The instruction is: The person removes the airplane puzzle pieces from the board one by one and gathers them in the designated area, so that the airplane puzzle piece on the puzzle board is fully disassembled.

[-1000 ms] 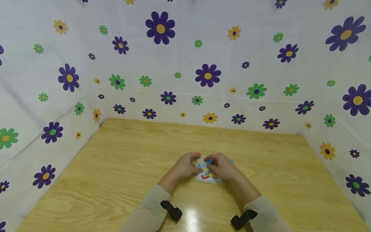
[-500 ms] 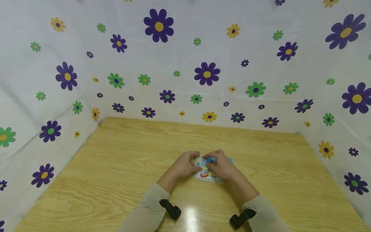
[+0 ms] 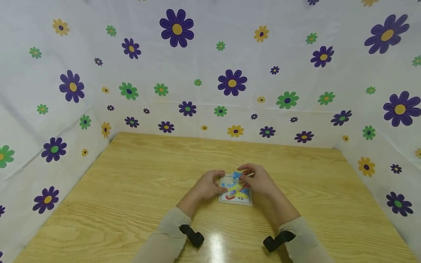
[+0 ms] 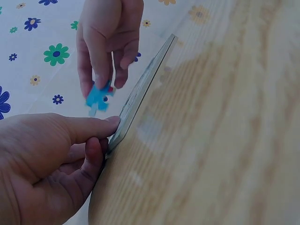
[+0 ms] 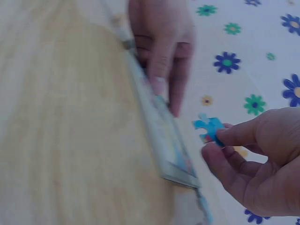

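A square jigsaw board (image 3: 235, 203) with a yellow and red aeroplane picture lies on the wooden table. My left hand (image 3: 208, 185) grips its left edge, thumb on top and fingers against the side, as the left wrist view shows. Between the thumb and fingers of my right hand (image 3: 261, 180) is a blue jigsaw piece (image 5: 212, 127) with a small red patch. In the head view this piece is above the board's far edge, and both wrist views show it raised clear of the board. The right hand covers the board's upper right corner.
Beyond the board's edge in the right wrist view, another blue piece (image 5: 204, 206) lies, partly cut off. The wooden table (image 3: 148, 171) reaches to a flower-printed cloth (image 3: 204, 54) at the back and sides. Black straps (image 3: 193, 236) are on both forearms.
My right hand has risen from the board and shifted a little away and right, carrying the blue jigsaw piece, uncovering more of the aeroplane. The left hand keeps its grip on the board.
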`<state>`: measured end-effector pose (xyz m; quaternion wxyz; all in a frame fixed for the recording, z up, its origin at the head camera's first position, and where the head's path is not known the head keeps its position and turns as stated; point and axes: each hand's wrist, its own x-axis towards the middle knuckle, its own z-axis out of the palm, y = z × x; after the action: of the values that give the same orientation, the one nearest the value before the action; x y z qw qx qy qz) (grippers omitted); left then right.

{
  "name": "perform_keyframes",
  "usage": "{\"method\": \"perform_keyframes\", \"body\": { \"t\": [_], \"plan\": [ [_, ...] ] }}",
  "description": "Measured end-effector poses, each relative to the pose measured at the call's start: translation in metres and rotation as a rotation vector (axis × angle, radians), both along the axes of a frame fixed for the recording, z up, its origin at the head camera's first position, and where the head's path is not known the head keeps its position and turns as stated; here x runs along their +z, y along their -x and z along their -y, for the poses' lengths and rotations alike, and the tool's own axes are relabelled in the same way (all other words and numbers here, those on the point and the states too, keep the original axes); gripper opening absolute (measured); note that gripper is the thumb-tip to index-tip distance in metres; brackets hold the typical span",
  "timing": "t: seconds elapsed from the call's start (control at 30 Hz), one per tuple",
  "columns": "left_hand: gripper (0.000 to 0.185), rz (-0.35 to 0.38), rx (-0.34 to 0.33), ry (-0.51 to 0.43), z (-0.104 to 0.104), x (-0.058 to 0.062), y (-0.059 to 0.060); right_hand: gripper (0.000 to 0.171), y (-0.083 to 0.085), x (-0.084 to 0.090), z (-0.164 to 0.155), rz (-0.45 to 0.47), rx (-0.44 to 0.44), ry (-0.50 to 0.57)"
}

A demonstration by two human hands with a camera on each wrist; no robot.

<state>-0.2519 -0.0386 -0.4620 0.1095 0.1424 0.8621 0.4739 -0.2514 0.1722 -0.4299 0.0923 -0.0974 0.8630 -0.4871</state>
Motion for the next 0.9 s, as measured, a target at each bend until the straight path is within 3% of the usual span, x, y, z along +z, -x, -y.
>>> {"method": "perform_keyframes", "body": {
  "t": [0.13,0.37,0.9],
  "plan": [
    [0.058,-0.004,0.002,0.003,-0.001,0.000,-0.001,0.021,0.003,0.009,-0.022,0.083,-0.003,0.071],
    [0.058,-0.010,-0.004,-0.004,-0.002,0.003,-0.003,0.024,0.008,0.013,-0.058,0.185,-0.062,0.034],
    [0.058,-0.008,-0.016,-0.035,-0.001,0.002,-0.003,0.031,0.012,0.001,-0.104,0.202,-0.151,-0.018]
  ]
}}
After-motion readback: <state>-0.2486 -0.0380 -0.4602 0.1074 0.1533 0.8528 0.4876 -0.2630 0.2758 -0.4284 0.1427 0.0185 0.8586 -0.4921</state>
